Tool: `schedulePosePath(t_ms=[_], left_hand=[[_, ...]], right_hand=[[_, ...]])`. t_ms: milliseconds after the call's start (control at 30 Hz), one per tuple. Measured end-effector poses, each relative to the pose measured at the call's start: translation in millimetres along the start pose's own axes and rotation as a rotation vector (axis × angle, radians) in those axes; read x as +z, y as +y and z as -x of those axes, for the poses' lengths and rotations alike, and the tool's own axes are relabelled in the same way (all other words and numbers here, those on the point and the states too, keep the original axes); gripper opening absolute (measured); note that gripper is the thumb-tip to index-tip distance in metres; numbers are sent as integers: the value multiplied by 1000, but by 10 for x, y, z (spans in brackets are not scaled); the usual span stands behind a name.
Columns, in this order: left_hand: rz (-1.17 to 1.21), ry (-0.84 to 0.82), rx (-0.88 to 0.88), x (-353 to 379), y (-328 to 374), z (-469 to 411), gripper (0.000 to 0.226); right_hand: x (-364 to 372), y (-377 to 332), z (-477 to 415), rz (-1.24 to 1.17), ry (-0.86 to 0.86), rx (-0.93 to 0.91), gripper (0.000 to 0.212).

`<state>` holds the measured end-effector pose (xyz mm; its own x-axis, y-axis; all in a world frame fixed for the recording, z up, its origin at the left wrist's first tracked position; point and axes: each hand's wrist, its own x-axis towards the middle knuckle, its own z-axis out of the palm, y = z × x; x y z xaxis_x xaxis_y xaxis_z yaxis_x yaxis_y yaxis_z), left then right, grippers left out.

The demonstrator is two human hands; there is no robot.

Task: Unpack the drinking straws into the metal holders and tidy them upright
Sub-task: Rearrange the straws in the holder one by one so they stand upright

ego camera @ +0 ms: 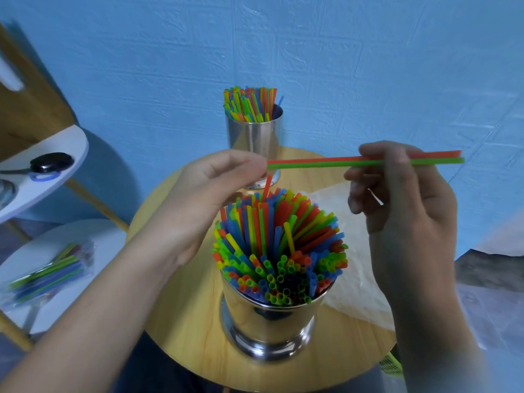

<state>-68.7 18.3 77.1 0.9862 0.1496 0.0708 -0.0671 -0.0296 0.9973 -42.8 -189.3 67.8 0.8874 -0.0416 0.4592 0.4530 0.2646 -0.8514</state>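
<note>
Straws come first: we hold a pair of straws (312, 161), 1 red and 1 green, level and side by side above the near holder (269, 321). Our left hand (215, 180) pinches their left ends between thumb and fingertips. Our right hand (402, 194) curls its upper fingers round them past the middle, with the lower fingers loosely bent and holding nothing. The right tips stick out free beyond that hand.

The near holder stands at the front of the round table (184, 321), packed with straws that fan outward. The far holder (255, 137) stands at the back edge, also filled. A loose red straw (267, 187) rises above the rest, just under our left hand.

To do this step well, we judge it best to square the 2 ends against the left fingertips and tip the pair upright. We then feed them into a gap near the middle, not the crowded rim, where leaning straws could be pushed out. A light grip should keep the thin tubes from creasing.

A pale wrapping sheet (357, 251) lies on the table to the right, and a bag of straws (48, 270) rests on a side shelf (107, 234) to the left. We can read no brand, label or writing anywhere.
</note>
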Motion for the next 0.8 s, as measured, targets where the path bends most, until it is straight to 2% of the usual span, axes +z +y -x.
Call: schedulePosePath(t_ms=[67,167,267,400,467,533,567,633,667,733,800], left_hand=[[-105,-14,26,-28,7,5,33],[-230,-75,54,-60,16,7,26],[-327,-131,66,-51,-9,-12,19],[-381,-100,112,-39,-37,-37,11],[-409,-86,125,-48,-32,-36,7],[-427,-81,124,-61,-20,-39,5],[-438,-83,119,-67,-13,-45,6],[-482,-98,112,-74,-2,-63,11],[-504,-109,106,-76,8,-70,13],[-537,-128,85,-71,43,-83,14],[-569,-141,73,-70,67,-103,11]], right_hand=[[-41,-29,-34,16,99,-17,31],[-111,-71,-72,110,161,-93,33],[-94,-76,-46,334,7,-137,30],[-83,-26,-10,535,-216,-79,11],[-93,-15,4,537,-271,-36,30],[-108,-11,6,559,-299,-33,37],[-108,-4,6,588,-316,-36,31],[-100,20,-6,677,-342,-46,6],[-90,28,-9,728,-353,-49,11],[-89,61,0,782,-388,-33,36],[-77,75,21,785,-418,2,46]])
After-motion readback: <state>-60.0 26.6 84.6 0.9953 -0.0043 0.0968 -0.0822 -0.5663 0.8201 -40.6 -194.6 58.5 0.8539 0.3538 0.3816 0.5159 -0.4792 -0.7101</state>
